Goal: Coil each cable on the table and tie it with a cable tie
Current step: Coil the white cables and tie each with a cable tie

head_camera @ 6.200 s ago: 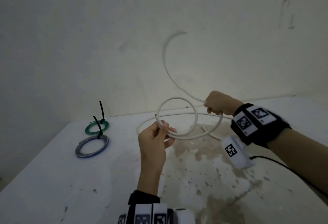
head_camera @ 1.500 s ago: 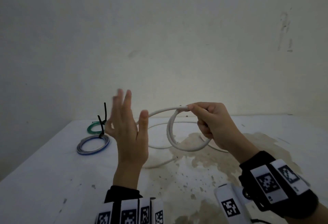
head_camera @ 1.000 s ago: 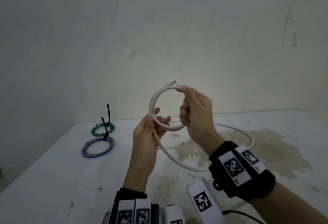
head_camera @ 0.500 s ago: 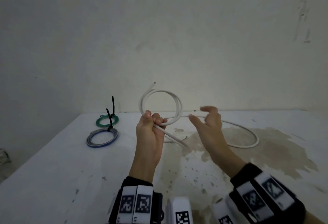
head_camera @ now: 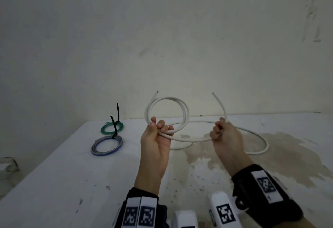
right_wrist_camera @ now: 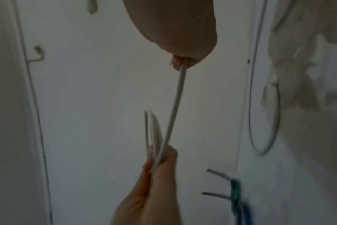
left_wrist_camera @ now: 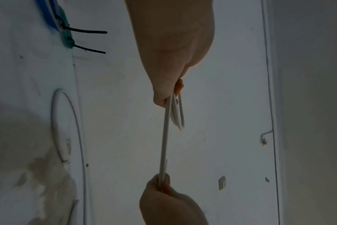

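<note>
Hands above the stained table: left hand grips coiled white cable, right hand grips its free end. Second white cable lies beyond; tied green coil and blue coil far left.

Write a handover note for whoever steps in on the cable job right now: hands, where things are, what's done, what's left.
Left hand: grips the loops of the white cable, held above the table.
Right hand: grips the same cable's loose tail near its free end.
Second white cable: lies uncoiled on the table behind the hands.
Done: green coil and blue-grey coil lie at the left of the table, each tied with a black cable tie.
Left: wind in the tail and tie this coil, then coil and tie the second white cable. No spare ties in view.
</note>
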